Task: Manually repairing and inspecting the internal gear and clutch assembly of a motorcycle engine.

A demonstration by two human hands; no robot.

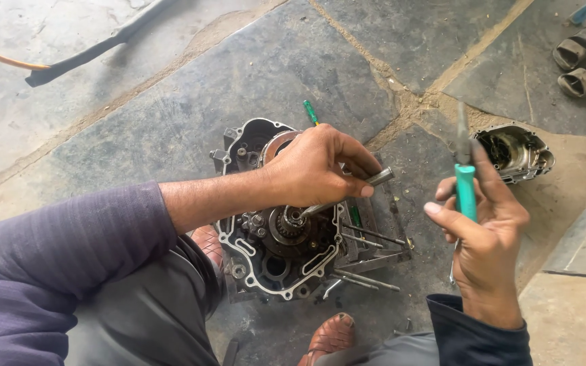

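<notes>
The left hand [317, 166] closes its fingers on a steel rod [340, 196] whose tip sits against the gear [291, 220] in the opened engine case [276, 217] on the floor. The right hand [486, 227] grips green-handled pliers [466, 183]. The removed cover [515, 152] lies apart; the gear is still mounted.

The engine case [276, 254] was dark grey and black with a pale silver rim. The pliers [465, 183] in the right hand [486, 234] had teal grips. A green-handled screwdriver [310, 112] lay behind the left hand [320, 169], which held a dull silver metal rod [347, 193]. The sleeve [55, 251] was purple with fine stripes, the trousers [150, 312] grey, the sandals [330, 337] brown, the stone floor [171, 115] grey with sandy joints.
</notes>
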